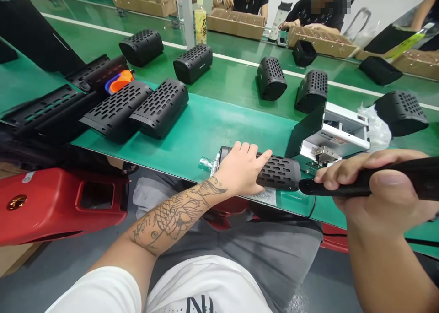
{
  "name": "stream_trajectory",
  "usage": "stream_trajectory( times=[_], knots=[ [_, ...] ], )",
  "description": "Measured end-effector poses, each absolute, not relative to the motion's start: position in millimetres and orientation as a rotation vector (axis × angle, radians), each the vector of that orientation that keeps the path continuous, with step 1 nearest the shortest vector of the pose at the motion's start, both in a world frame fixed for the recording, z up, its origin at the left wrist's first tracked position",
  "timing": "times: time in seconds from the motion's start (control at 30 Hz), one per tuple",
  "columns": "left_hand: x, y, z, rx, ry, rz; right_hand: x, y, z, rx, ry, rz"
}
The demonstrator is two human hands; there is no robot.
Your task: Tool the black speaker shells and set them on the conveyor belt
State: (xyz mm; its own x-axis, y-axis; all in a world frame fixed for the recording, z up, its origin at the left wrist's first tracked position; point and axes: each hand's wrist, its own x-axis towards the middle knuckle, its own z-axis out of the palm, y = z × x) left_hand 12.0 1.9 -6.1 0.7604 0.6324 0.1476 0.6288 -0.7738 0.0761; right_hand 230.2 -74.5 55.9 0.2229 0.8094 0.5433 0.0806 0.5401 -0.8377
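At the left of the frame, two black slotted shells [161, 107] lie on the green mat [233, 121]. Near the centre, my left hand [242, 169] clasps a black slotted housing [280, 172], fingers spread across it; at the right, below the silver screw feeder [343, 137], my right hand [380, 207] wraps round a black electric screwdriver [361, 184], nose by the housing's end.

Lettering in view: white shirt [209, 281], large black print, an initial N legible, the rest cut off; yellow bottle [200, 24], dark characters, not securely legible; silver device [343, 132] and black casing [195, 65], print too small.
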Motion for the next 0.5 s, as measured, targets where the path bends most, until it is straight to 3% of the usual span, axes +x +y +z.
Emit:
stream_trajectory(
  times=[0.5],
  knots=[
    [14.8, 0.7, 1.6, 2.876, 1.085, 0.148, 238.1, -69.9, 54.0, -0.891, -1.382, 0.808]
  ],
)
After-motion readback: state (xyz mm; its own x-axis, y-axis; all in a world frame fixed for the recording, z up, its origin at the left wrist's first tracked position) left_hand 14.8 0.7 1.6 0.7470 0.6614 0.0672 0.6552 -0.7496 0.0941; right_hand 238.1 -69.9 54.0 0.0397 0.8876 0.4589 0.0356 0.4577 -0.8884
